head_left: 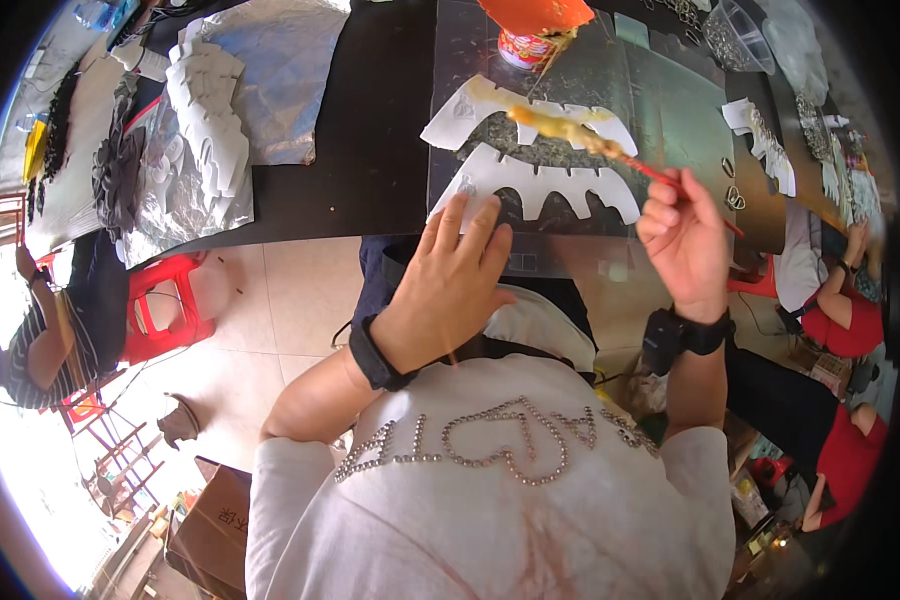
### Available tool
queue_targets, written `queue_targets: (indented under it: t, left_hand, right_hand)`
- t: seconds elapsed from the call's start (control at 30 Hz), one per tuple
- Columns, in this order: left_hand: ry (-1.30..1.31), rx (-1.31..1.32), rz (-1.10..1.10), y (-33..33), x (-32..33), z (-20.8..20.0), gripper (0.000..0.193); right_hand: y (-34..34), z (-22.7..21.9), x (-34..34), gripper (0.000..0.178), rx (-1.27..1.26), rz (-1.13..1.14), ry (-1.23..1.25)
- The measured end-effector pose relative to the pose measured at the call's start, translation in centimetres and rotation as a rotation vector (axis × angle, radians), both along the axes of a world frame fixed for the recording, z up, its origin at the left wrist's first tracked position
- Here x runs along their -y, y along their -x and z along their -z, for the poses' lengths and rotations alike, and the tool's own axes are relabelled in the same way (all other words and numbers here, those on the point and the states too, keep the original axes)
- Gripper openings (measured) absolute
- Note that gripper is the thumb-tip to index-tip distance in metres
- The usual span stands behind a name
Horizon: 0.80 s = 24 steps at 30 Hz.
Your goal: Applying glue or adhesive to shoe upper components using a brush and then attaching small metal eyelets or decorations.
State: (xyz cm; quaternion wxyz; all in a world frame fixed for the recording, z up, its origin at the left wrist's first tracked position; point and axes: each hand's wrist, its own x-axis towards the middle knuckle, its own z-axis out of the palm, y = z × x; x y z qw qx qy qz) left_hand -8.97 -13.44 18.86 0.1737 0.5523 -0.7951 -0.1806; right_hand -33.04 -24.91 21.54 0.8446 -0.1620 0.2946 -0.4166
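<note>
While its left end is partly hidden under fingertips, the near white notched piece [545, 182] lies flat on a glossy sheet [595, 242] at the table's front edge, its scalloped cut-outs facing the person. The left hand [448, 290] grasps nothing: it is spread palm down, its fingertips resting on that end; how hard they press cannot be told. Just beyond lies the far white notched piece [463, 117], its middle partly covered by the head of a red-handled brush [567, 132]. Yellowish paste cakes that head so thickly that the bristles cannot be made out, and whether it touches the piece is unclear. The right hand [685, 245] pinches the handle between thumb and curled fingers, which hide part of it; its end pokes out beyond the palm. Farther back stands a red and white tin [532, 50], its orange flap [536, 12] cut off by the upper edge. To the left, overlapping white cut pieces [208, 115] lie beside a silvery sheet [285, 85]. At far right, co-workers in red [850, 465] are bent and cropped by the dark rim.
</note>
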Motion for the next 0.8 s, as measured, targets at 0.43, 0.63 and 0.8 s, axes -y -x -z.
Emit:
queue_targets:
  t: [0.43, 0.63, 0.8]
  left_hand:
    - [0.084, 0.024, -0.05, 1.2, -0.3, 0.4, 0.066]
    - [0.108, 0.034, -0.049, 1.4, -0.5, 0.7, 0.067]
    - [0.099, 0.038, -0.076, 1.5, -0.4, 0.5, 0.068]
  right_hand:
    - [1.6, -6.6, 3.6, 0.021, 0.346, 0.265, 0.362]
    - [4.6, -8.3, 4.1, 0.018, 0.355, 0.32, 0.451]
    - [6.1, -11.7, 5.2, 0.016, 0.416, 0.337, 0.518]
